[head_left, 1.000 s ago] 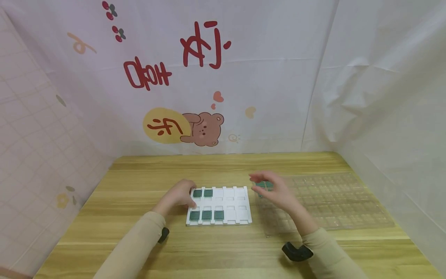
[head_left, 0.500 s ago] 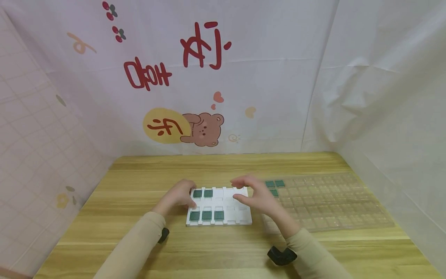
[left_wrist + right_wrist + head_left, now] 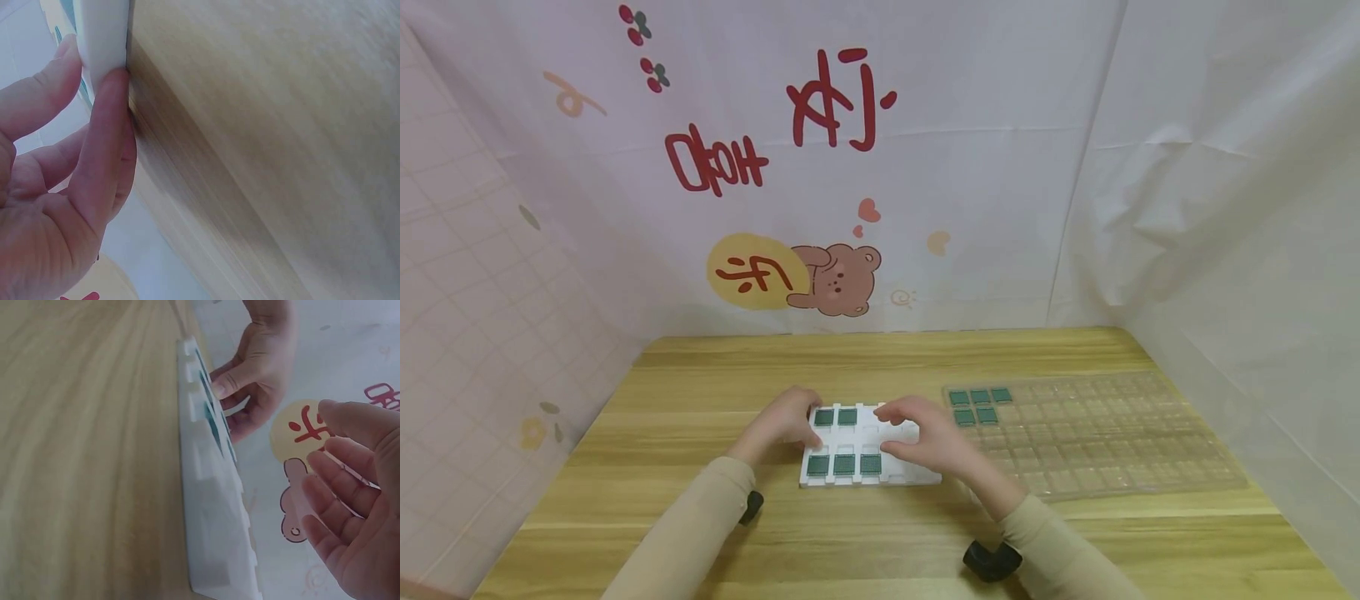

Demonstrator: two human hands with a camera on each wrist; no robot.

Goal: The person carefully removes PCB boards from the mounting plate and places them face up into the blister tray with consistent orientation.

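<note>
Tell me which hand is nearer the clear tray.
Right. The right hand hovers above the right part of the white tray, by the left edge of the clear tray. The left hand holds the white tray's left end, farther off.

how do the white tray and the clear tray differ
The white tray is opaque and smaller; the clear tray is see-through, larger and has more compartments. The left hand grips the white tray's edge; neither hand holds the clear tray. Both lie on the wooden table, each showing five green chips.
</note>
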